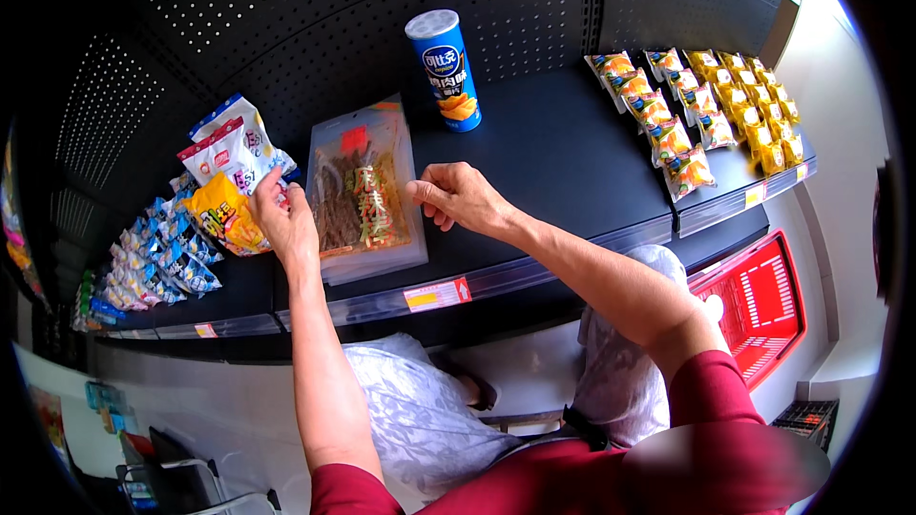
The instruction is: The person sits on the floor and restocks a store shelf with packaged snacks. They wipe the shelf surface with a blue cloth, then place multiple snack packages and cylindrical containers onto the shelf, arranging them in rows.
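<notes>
My left hand (pixel 283 218) is over the right side of a yellow snack bag (pixel 225 211), fingers apart; whether it touches the bag is unclear. White snack bags (pixel 222 150), one with a red top and one with a blue edge, stand behind it. Between my hands a clear plastic pack of brown snack sticks (pixel 365 207) lies flat on the black shelf. My right hand (pixel 454 193) hovers by the right edge of this pack, fingers curled and thumb near the forefinger, with nothing visible in it. Beyond it stands a blue canister of potato chips (pixel 445 71).
Small blue and white packets (pixel 168 250) are heaped at the left. Rows of orange-and-white packets (pixel 655 114) and yellow packets (pixel 758 107) lie at the right. A perforated black back panel (pixel 529 21) rises behind the shelf. A red plastic basket (pixel 766 300) is below right.
</notes>
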